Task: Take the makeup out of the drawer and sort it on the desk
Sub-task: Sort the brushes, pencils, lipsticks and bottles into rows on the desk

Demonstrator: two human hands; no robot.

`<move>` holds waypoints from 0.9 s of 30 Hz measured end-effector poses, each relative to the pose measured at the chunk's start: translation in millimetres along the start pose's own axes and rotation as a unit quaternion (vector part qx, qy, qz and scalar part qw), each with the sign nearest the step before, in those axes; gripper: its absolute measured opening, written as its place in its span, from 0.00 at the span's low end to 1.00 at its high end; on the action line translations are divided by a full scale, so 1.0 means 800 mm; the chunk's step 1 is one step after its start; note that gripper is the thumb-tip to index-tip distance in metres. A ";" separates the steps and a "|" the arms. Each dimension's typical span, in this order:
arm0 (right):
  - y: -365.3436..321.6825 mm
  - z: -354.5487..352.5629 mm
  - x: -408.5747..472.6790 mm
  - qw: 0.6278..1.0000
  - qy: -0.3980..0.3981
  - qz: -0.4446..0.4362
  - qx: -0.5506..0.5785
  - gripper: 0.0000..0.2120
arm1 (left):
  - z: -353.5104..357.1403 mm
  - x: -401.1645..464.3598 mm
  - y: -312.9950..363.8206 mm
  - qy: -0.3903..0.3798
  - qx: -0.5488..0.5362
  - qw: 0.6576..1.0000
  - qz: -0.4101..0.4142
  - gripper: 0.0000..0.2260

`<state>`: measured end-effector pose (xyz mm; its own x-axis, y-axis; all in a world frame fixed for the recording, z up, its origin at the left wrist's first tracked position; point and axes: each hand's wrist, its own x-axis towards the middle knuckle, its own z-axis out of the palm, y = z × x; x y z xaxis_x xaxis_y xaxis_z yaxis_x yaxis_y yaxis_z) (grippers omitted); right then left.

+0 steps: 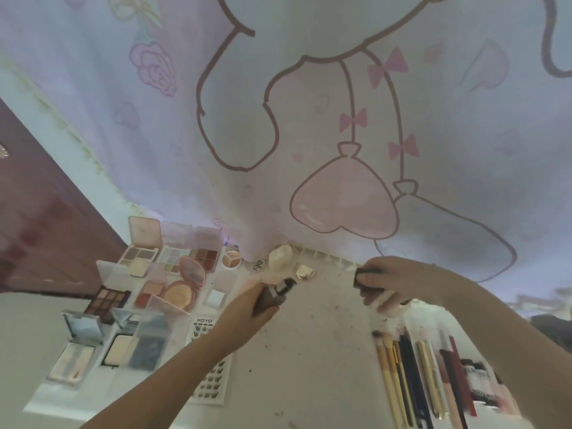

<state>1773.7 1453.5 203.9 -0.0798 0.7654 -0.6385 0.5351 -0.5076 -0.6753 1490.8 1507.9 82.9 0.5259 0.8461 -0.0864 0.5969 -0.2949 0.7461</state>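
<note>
Sorting well advanced — palettes [148, 280] left, brushes [399, 376] right on the desk [325, 335]; left hand [247, 308] grips a bottle [272, 294], right hand [390, 280] a dark compact [366, 274] — both unplaced.

Open eyeshadow palettes [173, 258] and powder compacts [182, 289] are lying in rows on the bench's [325, 335] left side, lids propped up. A white lash tray [207, 360] is sitting flat just beside them. Brushes and pencils [411, 376] are lying side by side on the right. A dark brown bottle [272, 294] with a black cap is sitting tilted in the left hand [247, 311], and a small dark case [366, 278] is sitting in the right hand [393, 280]
</note>
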 end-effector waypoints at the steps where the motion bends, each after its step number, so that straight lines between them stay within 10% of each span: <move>1: 0.007 0.002 0.007 0.999 0.019 0.002 0.038 0.10 | 0.002 0.001 0.001 0.017 -0.033 0.999 -0.028 0.08; 11: 0.072 0.100 0.125 0.969 0.246 -0.003 -0.023 0.15 | 0.060 0.064 0.022 0.067 -0.066 0.987 -0.132 0.07; 27: 0.071 0.131 0.166 0.977 0.200 -0.047 -0.052 0.23 | 0.077 0.084 -0.013 0.094 0.087 0.986 -0.108 0.17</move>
<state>1705.6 1484.6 42.0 0.1910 0.9106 -0.3665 0.6250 -0.4008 -0.6699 1557.4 1540.5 28.6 0.2631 0.9602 -0.0939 0.7864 -0.1570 0.5975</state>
